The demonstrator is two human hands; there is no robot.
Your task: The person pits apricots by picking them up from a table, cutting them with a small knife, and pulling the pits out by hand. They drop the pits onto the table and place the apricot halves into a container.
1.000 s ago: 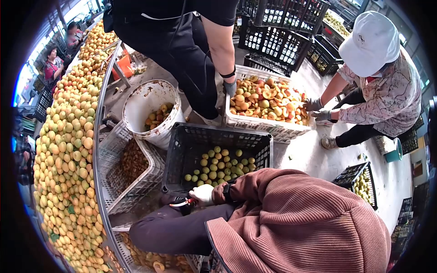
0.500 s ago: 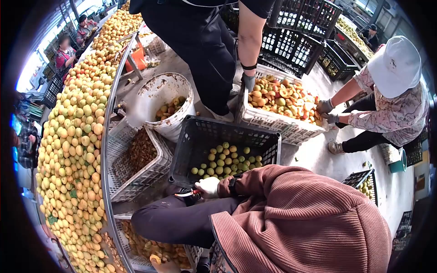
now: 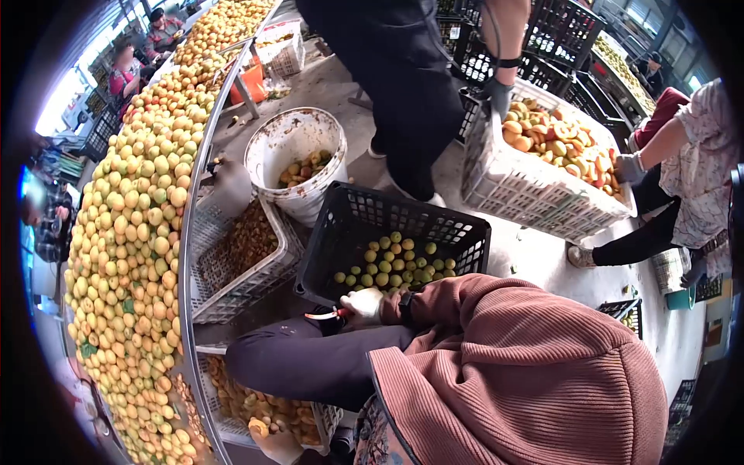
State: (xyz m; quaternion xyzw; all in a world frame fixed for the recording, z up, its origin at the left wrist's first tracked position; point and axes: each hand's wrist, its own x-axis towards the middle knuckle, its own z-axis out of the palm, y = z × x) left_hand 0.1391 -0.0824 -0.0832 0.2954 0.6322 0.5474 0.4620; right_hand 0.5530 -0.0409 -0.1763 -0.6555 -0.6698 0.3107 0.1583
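Held an orange fruit [image 3: 257,425], apparently split, well below the black crate [image 3: 328,244], pinched in the left hand [image 3: 282,448]; could not tell how tightly. Clasped a red-handled blade [image 3: 321,316] in the gloved right hand [image 3: 363,305], closed round the handle, beside the black crate's lower edge. Seemed to be at the step of parting fruit, between cuts. Called, by judgement, for loosening the left grip over the white crate [image 3: 331,420], likewise below the black crate, with blade well clear.
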